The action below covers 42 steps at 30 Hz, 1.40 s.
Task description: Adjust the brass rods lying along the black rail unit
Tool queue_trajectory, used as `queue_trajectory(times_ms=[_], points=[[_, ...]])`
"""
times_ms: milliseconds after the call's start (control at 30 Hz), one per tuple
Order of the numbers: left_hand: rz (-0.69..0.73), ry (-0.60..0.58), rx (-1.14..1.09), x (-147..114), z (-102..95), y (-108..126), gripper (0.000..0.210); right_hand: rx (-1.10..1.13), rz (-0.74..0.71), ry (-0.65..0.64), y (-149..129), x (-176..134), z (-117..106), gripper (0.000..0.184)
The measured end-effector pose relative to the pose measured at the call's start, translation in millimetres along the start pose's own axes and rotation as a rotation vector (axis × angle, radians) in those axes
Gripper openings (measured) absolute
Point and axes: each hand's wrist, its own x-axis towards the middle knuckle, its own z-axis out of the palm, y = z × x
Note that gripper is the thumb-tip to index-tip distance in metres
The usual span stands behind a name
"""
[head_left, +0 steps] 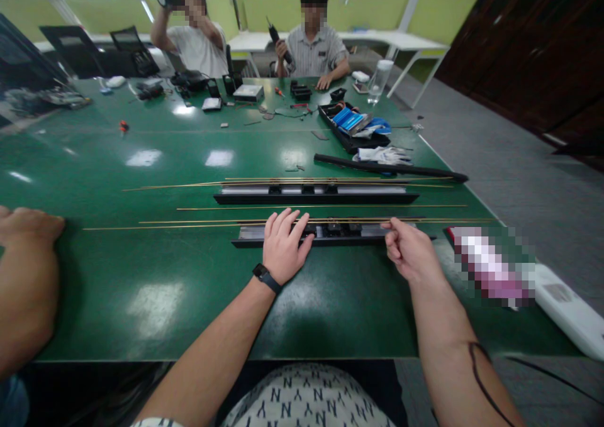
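Observation:
My left hand (pixel 287 243), a dark watch on its wrist, rests with spread fingers over the left part of the near long black-edged channel (pixel 363 241). My right hand (pixel 406 246) is closed in a pinch at the channel's right end; what is between the fingertips is too small to make out. Small black blocks (pixel 333 227) sit inside this channel, and thin brass-coloured rods (pixel 189 226) run along its far side. Behind it lies a second black-edged channel (pixel 316 198), with black blocks and more rods over it. One single rod (pixel 226 209) lies between the two channels.
A black tube (pixel 391 166), white gloves (pixel 384 155) and a black tray (pixel 352 143) with blue items lie beyond. At right are a blurred pink item (pixel 495 270) and a white device (pixel 569 310). Another person's arm (pixel 28 282) rests at left; two people sit opposite.

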Motion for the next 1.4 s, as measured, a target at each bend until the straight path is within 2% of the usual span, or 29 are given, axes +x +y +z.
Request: queue_trajectory(times_ms=[533, 733, 1000, 1400], points=[[0.01, 0.008, 0.012, 0.3, -0.4, 1.0, 0.044, -0.03, -0.002, -0.06, 0.4, -2.3, 1.8, 0.032], [0.008, 0.002, 0.002, 0.4, -0.4, 0.6, 0.045, 0.002, -0.012, 0.019, 1.1, 0.5, 0.7, 0.028], [0.012, 0.004, 0.009, -0.4, -0.2, 0.2, 0.044, -0.015, -0.006, -0.031, 0.0, -1.4, 1.4, 0.031], [0.011, 0.006, 0.002, 0.6, -1.3, 1.5, 0.044, -0.005, -0.011, -0.029, 1.2, -1.3, 1.0, 0.029]])
